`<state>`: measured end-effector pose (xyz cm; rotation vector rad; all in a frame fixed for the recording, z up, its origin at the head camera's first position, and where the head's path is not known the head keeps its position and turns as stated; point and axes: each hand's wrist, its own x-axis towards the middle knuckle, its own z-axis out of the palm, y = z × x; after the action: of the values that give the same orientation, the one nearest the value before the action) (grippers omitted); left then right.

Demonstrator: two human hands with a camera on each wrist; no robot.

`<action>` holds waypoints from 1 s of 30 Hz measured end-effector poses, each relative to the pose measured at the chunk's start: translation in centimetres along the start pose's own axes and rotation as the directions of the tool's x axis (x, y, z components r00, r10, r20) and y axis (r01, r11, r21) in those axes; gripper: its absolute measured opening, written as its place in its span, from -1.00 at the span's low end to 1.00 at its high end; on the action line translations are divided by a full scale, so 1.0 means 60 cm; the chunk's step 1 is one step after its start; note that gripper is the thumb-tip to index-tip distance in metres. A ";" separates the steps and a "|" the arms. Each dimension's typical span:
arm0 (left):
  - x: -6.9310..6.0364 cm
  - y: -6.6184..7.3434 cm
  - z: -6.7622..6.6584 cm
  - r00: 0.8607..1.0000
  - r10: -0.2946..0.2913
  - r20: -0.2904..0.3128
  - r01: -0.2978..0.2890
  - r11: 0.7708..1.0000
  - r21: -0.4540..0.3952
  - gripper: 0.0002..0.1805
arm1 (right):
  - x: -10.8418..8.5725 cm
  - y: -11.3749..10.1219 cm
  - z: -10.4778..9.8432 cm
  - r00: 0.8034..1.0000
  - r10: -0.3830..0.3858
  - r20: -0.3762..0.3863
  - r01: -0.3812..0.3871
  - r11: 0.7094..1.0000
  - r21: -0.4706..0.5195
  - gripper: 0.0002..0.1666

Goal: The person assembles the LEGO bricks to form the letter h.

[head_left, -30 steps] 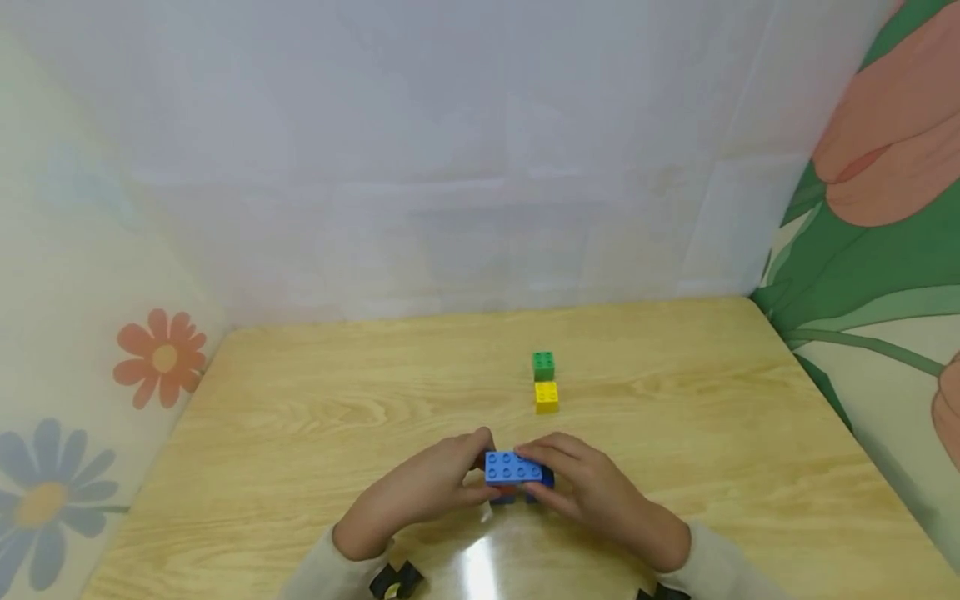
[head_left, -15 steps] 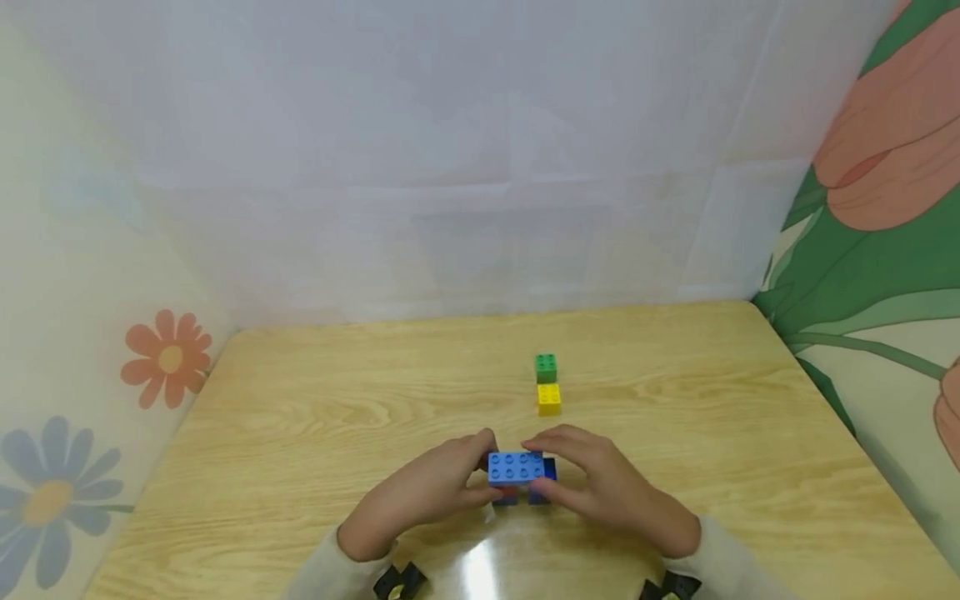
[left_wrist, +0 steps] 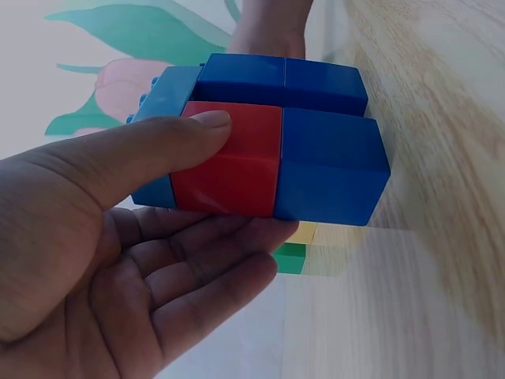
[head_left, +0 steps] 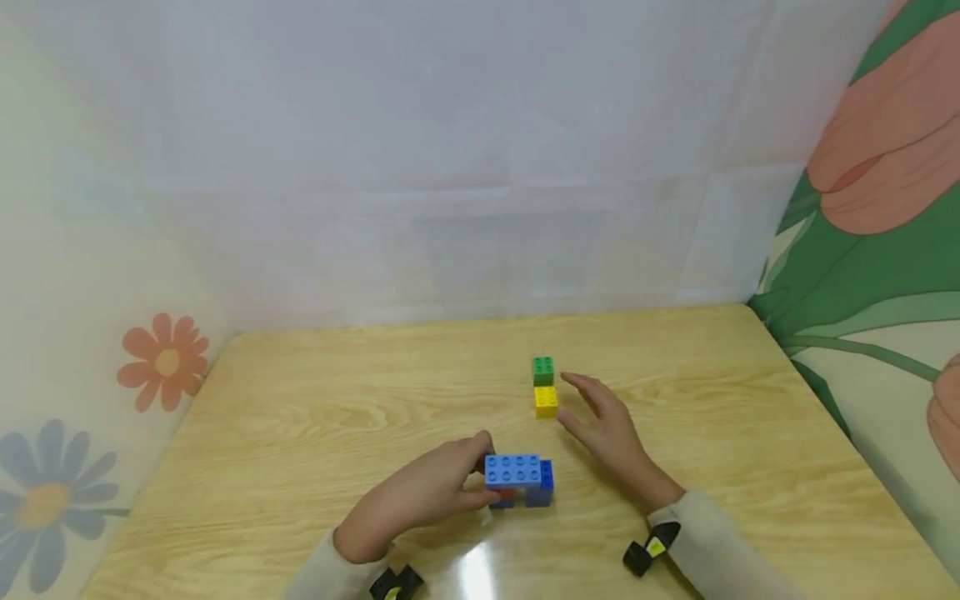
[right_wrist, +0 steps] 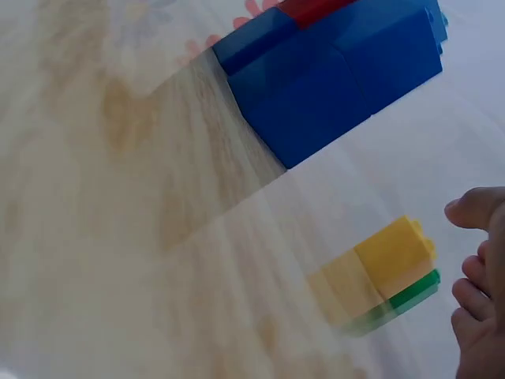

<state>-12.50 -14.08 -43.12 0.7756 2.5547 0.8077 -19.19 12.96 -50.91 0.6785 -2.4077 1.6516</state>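
Observation:
My left hand (head_left: 431, 483) pinches a small structure of toy building bricks on the table. In the left wrist view its thumb presses a red brick (left_wrist: 233, 178), which stands on a dark blue brick (left_wrist: 331, 166); the other fingers are behind. More dark blue bricks (head_left: 547, 477) form the structure's right side. A light blue eight-stud brick (head_left: 512, 471) spans the top. My right hand (head_left: 611, 433) is apart from the structure, thumb and fingers spread just right of a yellow brick (head_left: 546, 402). A green brick (head_left: 543, 372) stands directly behind the yellow one.
The wood-grain table (head_left: 337, 400) ends at a white sheet (head_left: 450, 167) at the back. Flower-patterned panels (head_left: 885, 333) rise at both sides. Black straps with small devices (head_left: 651, 550) are on the wrists.
My right hand has let go of the light blue brick and moved forward and right, up to the yellow brick. My left hand stays on the structure.

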 end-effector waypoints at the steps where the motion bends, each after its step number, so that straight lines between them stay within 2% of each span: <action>1: -0.001 -0.001 0.000 1.000 0.001 0.000 -0.001 1.000 -0.002 -0.66 | 0.002 0.003 0.003 1.000 0.029 0.001 -0.029 0.999 0.017 -0.38; 6: -0.001 -0.004 -0.001 1.000 0.006 -0.005 -0.006 1.000 -0.003 -0.66 | 0.011 0.007 0.016 0.989 0.146 0.034 -0.150 0.979 0.136 -0.40; 13: 0.003 -0.005 0.001 1.000 0.001 0.006 -0.001 1.000 0.001 -0.65 | 0.015 -0.004 0.019 0.971 0.229 0.073 -0.238 0.955 0.178 -0.44; 19: 0.003 -0.003 0.000 1.000 -0.004 0.004 0.004 1.000 0.021 -0.64 | 0.015 -0.034 0.014 0.964 0.257 0.074 -0.266 0.952 0.150 -0.48; 25: 0.004 -0.002 -0.001 1.000 -0.006 0.004 0.006 1.000 0.024 -0.64 | 0.018 0.006 0.019 0.969 0.245 0.036 -0.247 0.954 0.169 -0.47; 30: 0.003 -0.003 0.004 1.000 0.001 0.004 -0.001 1.000 0.020 -0.64 | 0.012 0.017 0.022 0.965 0.261 0.020 -0.262 0.955 0.140 -0.51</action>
<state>-12.60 -13.98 -43.42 0.7846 2.5627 0.7809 -20.08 11.87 -52.03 0.3901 -2.4892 1.9365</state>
